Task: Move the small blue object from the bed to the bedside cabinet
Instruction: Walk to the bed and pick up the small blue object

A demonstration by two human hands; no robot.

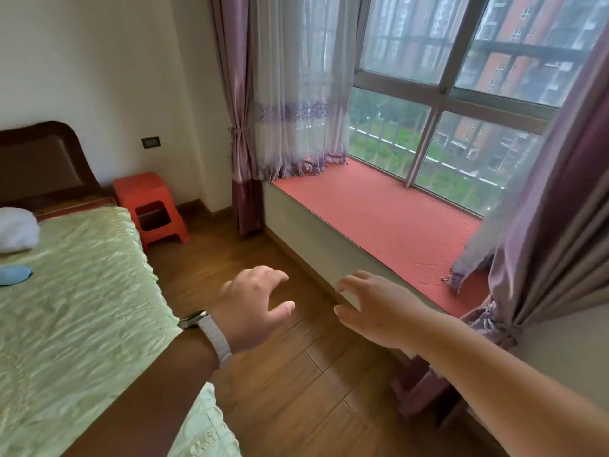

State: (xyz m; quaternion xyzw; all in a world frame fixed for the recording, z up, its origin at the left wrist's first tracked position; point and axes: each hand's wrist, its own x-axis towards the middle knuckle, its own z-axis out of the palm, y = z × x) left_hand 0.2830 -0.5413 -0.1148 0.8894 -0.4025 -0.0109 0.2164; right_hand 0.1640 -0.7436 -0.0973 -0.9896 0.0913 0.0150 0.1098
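Note:
A small blue object [14,274] lies on the pale green bedspread of the bed [82,291], at the far left edge of the view and partly cut off. An orange plastic stool [151,206] stands beside the head of the bed, against the wall. My left hand [253,305], with a white watch band on the wrist, hovers over the wooden floor to the right of the bed, fingers spread and holding nothing. My right hand [369,308] hovers level with it near the window seat, also spread and holding nothing. Both hands are well away from the blue object.
A white pillow [16,229] lies near the brown headboard [43,163]. A red-cushioned window seat [379,219] runs along the right under a large window. Purple curtains [240,127] hang at both ends. A strip of wooden floor [263,374] lies between bed and seat.

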